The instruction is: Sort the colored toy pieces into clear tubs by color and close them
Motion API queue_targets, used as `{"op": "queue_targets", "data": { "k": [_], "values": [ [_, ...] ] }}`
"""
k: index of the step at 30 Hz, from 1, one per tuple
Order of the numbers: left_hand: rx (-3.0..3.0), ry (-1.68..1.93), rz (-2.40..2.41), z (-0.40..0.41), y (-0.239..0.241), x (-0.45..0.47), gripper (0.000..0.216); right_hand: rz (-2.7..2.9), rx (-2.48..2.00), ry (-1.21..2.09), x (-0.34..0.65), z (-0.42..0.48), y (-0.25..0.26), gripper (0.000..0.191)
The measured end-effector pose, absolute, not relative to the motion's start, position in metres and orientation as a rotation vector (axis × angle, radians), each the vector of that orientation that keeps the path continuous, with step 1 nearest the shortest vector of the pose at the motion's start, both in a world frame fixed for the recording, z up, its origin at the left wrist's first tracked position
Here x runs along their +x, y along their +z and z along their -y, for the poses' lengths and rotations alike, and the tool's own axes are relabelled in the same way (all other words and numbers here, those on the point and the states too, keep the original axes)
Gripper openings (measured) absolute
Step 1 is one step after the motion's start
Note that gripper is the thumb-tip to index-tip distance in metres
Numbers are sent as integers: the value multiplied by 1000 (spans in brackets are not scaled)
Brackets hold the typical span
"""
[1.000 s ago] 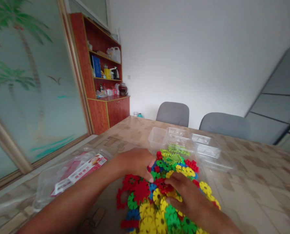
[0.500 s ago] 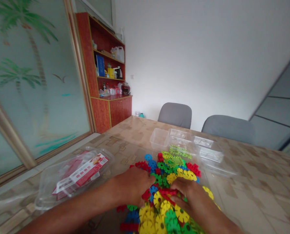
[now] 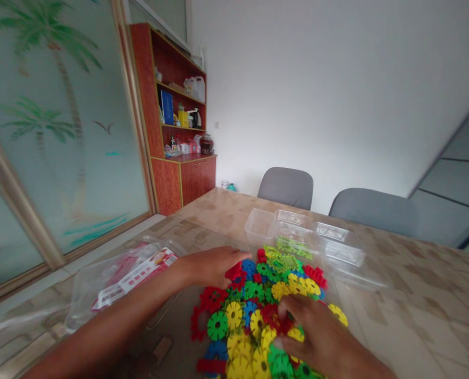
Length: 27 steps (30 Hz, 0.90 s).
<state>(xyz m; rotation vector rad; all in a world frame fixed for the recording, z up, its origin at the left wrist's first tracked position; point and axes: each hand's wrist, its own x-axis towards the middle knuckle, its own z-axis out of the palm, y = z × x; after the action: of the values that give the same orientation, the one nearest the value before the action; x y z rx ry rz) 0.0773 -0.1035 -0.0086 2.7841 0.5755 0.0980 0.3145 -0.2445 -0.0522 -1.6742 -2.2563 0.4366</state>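
Observation:
A pile of plastic snowflake discs, notched round building pieces in yellow, green, blue and red, lies on the table before me. My left hand (image 3: pixel 214 267) is at the pile's far left edge, its fingers stretched out over red discs (image 3: pixel 236 275) and near a blue disc (image 3: pixel 249 269). Nothing shows in its grasp. At the right side, my right hand (image 3: pixel 313 329) rests on the pile with thumb and fingers apart, around red pieces (image 3: pixel 274 318) that it touches. Yellow discs (image 3: pixel 242 347) and a green disc (image 3: pixel 217 325) lie between my arms.
A clear plastic container (image 3: pixel 88 287) with a red-and-white label (image 3: pixel 139 279) lies at the left. Clear trays (image 3: pixel 339 250) and a small clear box (image 3: pixel 260 225) stand behind the pile. Grey chairs (image 3: pixel 285 188) are at the table's far side.
My left hand has moved away from the pile's middle, up and left, and its fingers have straightened. My right hand has shifted slightly down and its fingers have spread around the red pieces.

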Motion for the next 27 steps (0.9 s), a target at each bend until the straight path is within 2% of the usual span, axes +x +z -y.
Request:
{"op": "queue_targets", "data": {
  "k": [4, 7, 9, 14, 16, 27],
  "values": [
    [2745, 106, -459, 108, -19, 87, 69, 2258, -1676, 432, 313, 245, -50, 14],
    [2739, 57, -538, 104, -25, 86, 82, 2256, -1664, 462, 315, 246, -48, 13],
    [2735, 0, -603, 100, -29, 83, 86, 2259, -1615, 481, 320, 246, -48, 21],
    [2730, -35, -693, 96, -30, 81, 79, 2246, -1512, 370, 342, 239, -62, 57],
    [2714, 4, -680, 97, -28, 82, 81, 2232, -1502, 310, 346, 234, -67, 62],
    [2448, 298, -623, 131, -46, 116, 101, 2068, -1467, 337, 332, 232, -45, 53]
  ]
}}
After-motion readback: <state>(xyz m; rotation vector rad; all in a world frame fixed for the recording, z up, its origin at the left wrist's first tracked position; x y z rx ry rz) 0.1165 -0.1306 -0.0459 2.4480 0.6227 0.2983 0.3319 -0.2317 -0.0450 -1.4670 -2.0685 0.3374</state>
